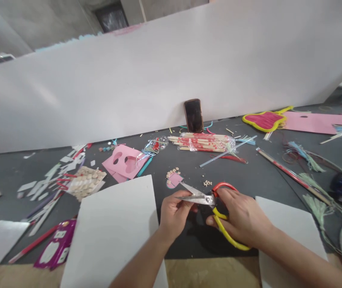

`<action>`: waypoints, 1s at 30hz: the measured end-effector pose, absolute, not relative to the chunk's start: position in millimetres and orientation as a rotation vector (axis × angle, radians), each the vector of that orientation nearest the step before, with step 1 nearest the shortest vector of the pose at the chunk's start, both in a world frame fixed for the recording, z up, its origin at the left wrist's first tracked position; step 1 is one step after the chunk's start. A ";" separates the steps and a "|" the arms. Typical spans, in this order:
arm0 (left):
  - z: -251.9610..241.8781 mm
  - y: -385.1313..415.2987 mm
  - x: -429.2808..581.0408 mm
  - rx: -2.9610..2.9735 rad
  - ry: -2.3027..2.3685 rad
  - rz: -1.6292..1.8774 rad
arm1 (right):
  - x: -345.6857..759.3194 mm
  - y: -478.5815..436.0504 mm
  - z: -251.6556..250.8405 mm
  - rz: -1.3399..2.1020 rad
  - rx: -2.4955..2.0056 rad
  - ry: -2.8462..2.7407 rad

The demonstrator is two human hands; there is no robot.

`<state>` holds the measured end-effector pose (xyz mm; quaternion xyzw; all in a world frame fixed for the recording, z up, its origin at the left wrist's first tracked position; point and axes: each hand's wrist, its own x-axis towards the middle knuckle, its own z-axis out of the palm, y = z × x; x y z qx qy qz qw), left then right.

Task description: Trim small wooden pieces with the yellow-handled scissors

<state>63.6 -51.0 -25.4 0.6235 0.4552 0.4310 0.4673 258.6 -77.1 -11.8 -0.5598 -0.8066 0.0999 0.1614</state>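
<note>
Craft work at close range: the right hand (243,218) grips a pair of scissors (202,198) through the red and yellow loops. The blades are slightly parted and point left, just above the dark counter (249,176). The left hand (174,214) is closed in a pinch against the blades, probably to steady something; what it holds is too small to tell. White sheets (113,228) lie outside both arms, leaving bare counter between them. A phone (193,115) leans upright against the white board (171,72), near a bundle of sticks (204,143).
</note>
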 end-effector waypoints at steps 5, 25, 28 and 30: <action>-22.5 -51.1 61.5 1.445 1.039 1.007 | 259.2 -75.5 -10.0 0.221 -1.562 -2.310; -22.6 -50.2 60.4 1.401 0.940 0.923 | 258.6 -80.4 -17.0 0.242 -1.584 -2.418; -24.1 -49.6 59.6 1.501 0.965 0.936 | 258.8 -80.1 -16.4 0.272 -1.594 -2.434; -25.0 -49.0 58.9 1.649 0.998 0.960 | 259.1 -80.5 -15.9 0.284 -1.605 -2.441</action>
